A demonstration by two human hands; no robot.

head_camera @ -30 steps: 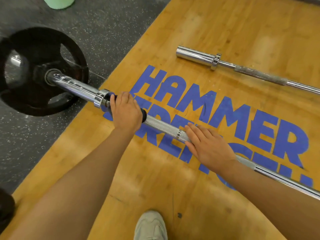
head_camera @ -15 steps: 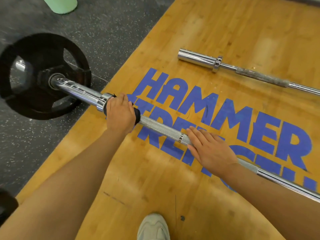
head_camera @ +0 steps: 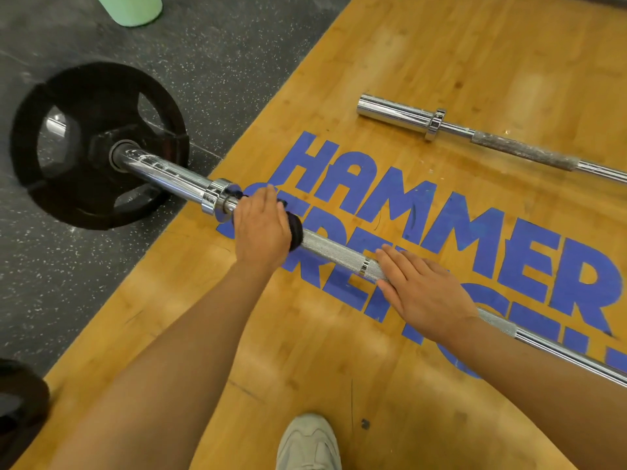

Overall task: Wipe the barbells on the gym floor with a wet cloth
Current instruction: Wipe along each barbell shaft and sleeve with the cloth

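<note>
- A loaded barbell [head_camera: 336,251] lies diagonally across a wooden lifting platform [head_camera: 441,62], its shaft crossing blue "HAMMER" lettering [head_camera: 407,205].
- A dark cloth [head_camera: 294,232] is wrapped round the shaft just inside the collar [head_camera: 217,198], gripped by the left hand [head_camera: 261,228], fingers curled over it.
- The right hand [head_camera: 424,293] rests flat on the knurled shaft further along, fingers straight.
- A black weight plate [head_camera: 98,144] sits on the sleeve, over speckled rubber flooring [head_camera: 237,62].
- A second, unloaded barbell [head_camera: 475,134] lies on the platform well apart, beyond the lettering.
- A pale shoe [head_camera: 308,442] shows at the bottom edge; a mint-green container [head_camera: 130,8] stands at the top.
</note>
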